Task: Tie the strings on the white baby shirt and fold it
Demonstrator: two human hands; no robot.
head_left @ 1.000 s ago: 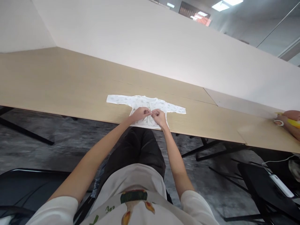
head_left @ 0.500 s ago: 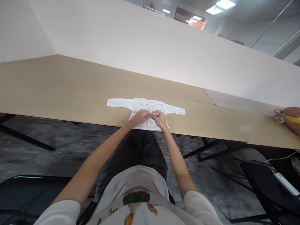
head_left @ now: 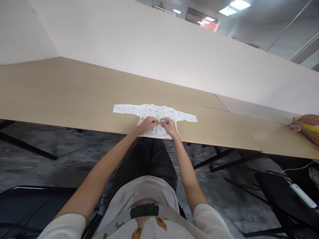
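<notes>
A small white baby shirt (head_left: 147, 110) with a faint print lies on the table, both sleeves spread out sideways and its hem at the front edge. My left hand (head_left: 149, 123) rests over the lower front of the shirt, its fingertips pinched at the middle opening. From the other side my right hand (head_left: 169, 125) also pinches the cloth at that opening, its fingertips almost meeting those of my left. What exactly sits between the fingertips, cloth edge or fastener, is too small to make out.
The long wood-coloured table (head_left: 74, 96) runs along a white partition (head_left: 149, 46). At the far right another person's hand (head_left: 299, 124) is by a yellow and reddish-brown object (head_left: 310, 121). Black chairs (head_left: 32, 207) stand behind on both sides; a white power strip (head_left: 302, 195) lies at the right.
My left fingers have shifted slightly and straightened a little at the shirt's opening. My right hand stays nearly in place, and the shirt lies as before.
</notes>
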